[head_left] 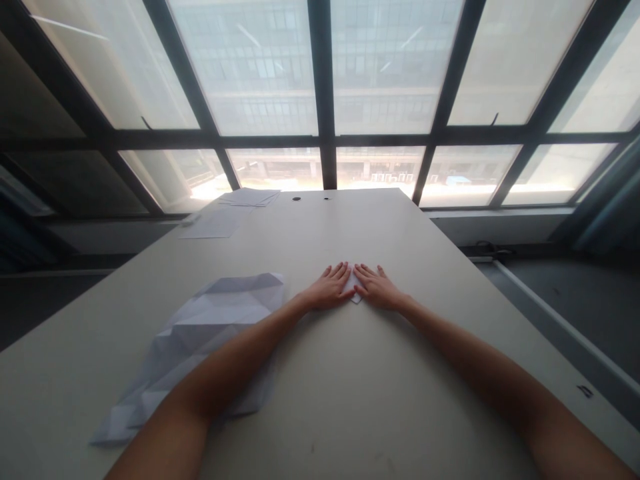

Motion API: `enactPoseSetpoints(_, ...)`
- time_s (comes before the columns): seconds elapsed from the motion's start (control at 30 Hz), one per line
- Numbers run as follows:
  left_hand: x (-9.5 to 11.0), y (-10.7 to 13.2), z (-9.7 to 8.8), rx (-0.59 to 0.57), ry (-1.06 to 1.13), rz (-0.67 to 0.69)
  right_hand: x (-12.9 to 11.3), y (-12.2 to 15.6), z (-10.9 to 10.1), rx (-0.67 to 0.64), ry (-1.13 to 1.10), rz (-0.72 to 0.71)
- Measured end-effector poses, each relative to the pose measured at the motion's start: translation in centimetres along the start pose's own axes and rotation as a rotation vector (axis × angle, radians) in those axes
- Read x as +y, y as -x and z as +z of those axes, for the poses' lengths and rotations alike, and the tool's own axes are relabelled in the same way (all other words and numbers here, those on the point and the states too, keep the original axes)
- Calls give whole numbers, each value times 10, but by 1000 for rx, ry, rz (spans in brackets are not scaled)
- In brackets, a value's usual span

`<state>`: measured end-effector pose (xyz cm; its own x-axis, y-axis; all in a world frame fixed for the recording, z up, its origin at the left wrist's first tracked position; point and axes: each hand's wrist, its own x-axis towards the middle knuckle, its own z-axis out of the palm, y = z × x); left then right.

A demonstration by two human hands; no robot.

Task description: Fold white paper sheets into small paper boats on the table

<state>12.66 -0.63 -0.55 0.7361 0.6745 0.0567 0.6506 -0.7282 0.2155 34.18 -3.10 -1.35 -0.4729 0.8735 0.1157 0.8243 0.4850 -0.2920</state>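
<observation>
Partly under left hand (329, 289) and right hand (379, 289) lies the folded paper (355, 297).

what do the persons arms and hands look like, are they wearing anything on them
The left hand and right hand are bare: no gloves, and no ring, watch or bracelet shows. Behind them no sleeve is in view as far back as the picture's edge. No tattoos or markings show; the nails are too small to judge.

No text or number could be read, and the dark mark (584, 391) at four o'clock on the table (380, 373) was blurred.
</observation>
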Motion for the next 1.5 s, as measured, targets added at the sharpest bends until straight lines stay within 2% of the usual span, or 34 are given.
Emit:
enactPoseSetpoints(0.2, -3, 3, -1, -15, -8, 53, -1, -1, 1, 9, -2, 62)
enactPoseSetpoints(0.37, -4, 1, -2, 64, 98, 70, -2, 1, -2, 18, -1, 123)
enactPoseSetpoints(0.5, -3, -1, -1, 148, 220, 187, -1, 2, -2, 35, -38, 129)
enactPoseSetpoints(0.63, -4, -3, 2, 246, 334, 253, 1, 2, 0, 88, -101, 142)
enactPoseSetpoints(0.83, -7, -5, 3, 276, 365, 364, 6, 1, 0, 236, -153, 58)
enactPoseSetpoints(0.97, -7, -3, 3, 269, 347, 314, 11, -1, -5, 309, -216, -74)
enactPoseSetpoints(1.13, -5, -2, 1, 296, 380, 223, 16, 0, -13, 283, -289, -209)
enactPoseSetpoints(1.33, -4, -5, -2, 437, 438, 122, 20, 0, -6, 309, -276, -200)
enactPoseSetpoints(1.5, -5, -7, -1, 438, 386, 59, 24, -4, -3, 368, -300, -118)
